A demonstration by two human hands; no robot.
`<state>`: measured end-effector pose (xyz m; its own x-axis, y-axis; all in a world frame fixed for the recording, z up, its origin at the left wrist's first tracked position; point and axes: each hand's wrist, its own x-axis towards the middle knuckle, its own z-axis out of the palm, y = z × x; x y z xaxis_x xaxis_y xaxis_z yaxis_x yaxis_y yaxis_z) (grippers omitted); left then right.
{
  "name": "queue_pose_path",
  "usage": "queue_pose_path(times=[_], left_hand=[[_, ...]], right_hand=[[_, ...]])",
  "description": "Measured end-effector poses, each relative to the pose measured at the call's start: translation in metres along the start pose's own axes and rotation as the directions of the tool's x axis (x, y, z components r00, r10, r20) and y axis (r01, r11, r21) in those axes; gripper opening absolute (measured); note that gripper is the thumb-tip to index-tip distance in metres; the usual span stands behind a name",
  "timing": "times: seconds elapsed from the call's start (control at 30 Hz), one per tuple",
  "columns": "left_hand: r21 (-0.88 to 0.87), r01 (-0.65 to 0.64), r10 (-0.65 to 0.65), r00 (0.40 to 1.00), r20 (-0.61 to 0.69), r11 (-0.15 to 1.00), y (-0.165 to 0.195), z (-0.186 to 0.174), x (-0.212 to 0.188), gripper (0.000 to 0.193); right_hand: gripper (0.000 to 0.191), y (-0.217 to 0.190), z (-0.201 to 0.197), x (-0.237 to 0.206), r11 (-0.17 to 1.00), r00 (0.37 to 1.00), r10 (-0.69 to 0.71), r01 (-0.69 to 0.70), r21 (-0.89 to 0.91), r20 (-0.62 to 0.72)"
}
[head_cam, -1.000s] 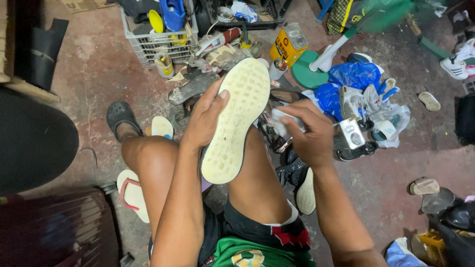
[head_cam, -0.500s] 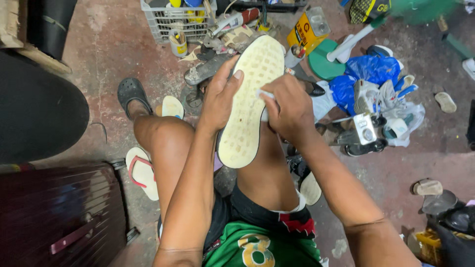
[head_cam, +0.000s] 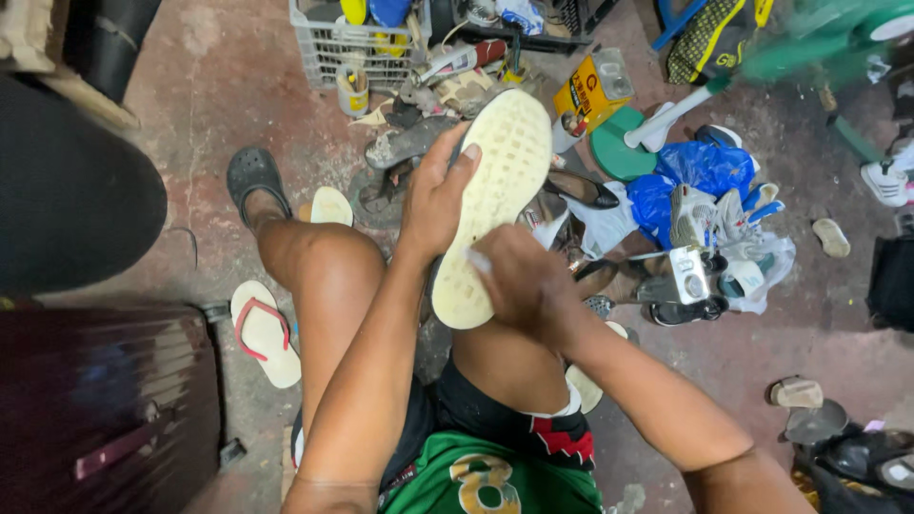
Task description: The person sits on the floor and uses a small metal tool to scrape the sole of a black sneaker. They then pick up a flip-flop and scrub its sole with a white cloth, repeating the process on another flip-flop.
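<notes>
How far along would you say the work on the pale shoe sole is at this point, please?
Done: nothing clearly finished shows. In hand: the left hand holds up the cream, dimpled rubber shoe sole while the right hand presses on its lower edge, where something small and pale shows at the fingertips. Left: I cannot tell how much; other shoes lie on the floor.

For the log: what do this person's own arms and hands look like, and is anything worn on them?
Both arms are bare from shoulder level down to the fingers: no sleeves, gloves, watch, bracelets or rings show. The left hand has short, plain nails; the right hand is blurred, so its nails cannot be judged. No markings or tattoos are visible on either forearm. The only clothing in view is lower down: a green garment with a pale numeral.
</notes>
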<state>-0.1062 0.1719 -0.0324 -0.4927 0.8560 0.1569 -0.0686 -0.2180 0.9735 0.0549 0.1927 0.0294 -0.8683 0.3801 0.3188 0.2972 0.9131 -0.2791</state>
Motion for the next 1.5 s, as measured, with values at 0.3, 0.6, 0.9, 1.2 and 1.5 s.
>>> queue_pose_path(times=[0.3, 0.6, 0.9, 1.2, 1.5], left_hand=[[0.031, -0.029, 0.030, 0.999, -0.014, 0.999, 0.009, -0.001, -0.006, 0.044], [0.066, -0.030, 0.032, 0.999, -0.027, 0.997, 0.012, 0.001, -0.008, 0.046], [0.112, -0.095, 0.101, 0.993, -0.053, 0.989, 0.012, 0.002, -0.009, 0.046], [0.037, -0.039, 0.040, 0.999, -0.017, 0.999, 0.008, 0.006, -0.009, 0.048], [-0.096, -0.012, 0.018, 0.998, 0.061, 0.995, 0.004, 0.003, -0.006, 0.049]], right_hand=[[0.015, -0.001, -0.002, -0.002, 0.999, 0.998, -0.033, 0.033, -0.001, 0.056], [0.012, 0.000, -0.006, -0.005, 1.000, 0.997, -0.005, 0.004, 0.020, 0.077], [0.016, 0.000, -0.013, 0.000, 0.994, 0.999, -0.037, 0.033, 0.107, 0.036], [0.015, -0.020, -0.015, -0.009, 0.994, 0.998, -0.054, 0.053, 0.095, 0.009], [0.015, -0.016, -0.017, -0.009, 1.000, 0.983, 0.010, -0.012, -0.008, -0.186]])
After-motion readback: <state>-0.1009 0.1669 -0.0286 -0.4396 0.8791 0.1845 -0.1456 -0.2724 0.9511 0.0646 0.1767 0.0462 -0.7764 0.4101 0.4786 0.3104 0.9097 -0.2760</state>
